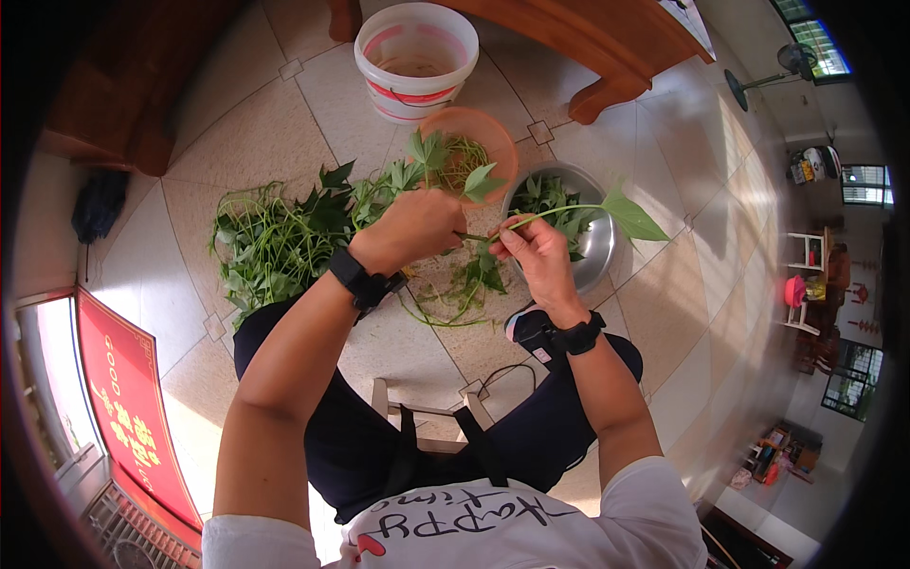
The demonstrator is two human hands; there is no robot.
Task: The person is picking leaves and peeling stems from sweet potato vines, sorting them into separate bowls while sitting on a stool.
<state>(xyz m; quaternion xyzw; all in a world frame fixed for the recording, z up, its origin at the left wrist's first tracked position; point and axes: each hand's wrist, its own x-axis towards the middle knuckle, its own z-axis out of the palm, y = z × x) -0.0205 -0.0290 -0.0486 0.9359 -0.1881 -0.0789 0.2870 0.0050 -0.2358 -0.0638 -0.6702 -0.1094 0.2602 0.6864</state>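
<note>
My left hand grips a leafy green vine, its back towards me, with leaves sticking out above the knuckles. Between the thumb and fingers of my right hand is a leaf stalk that ends in a broad green leaf at the right. The two hands are close together, joined by a short stretch of stem. Beyond them stands an orange plastic bowl with thin green stalks in it. A steel basin holding loose leaves is partly hidden behind my right hand.
A heap of leafy vines lies on the tiled floor at the left. Trimmings are scattered below my hands. A white bucket stands at the back, near wooden furniture legs. A cable lies by a low stool.
</note>
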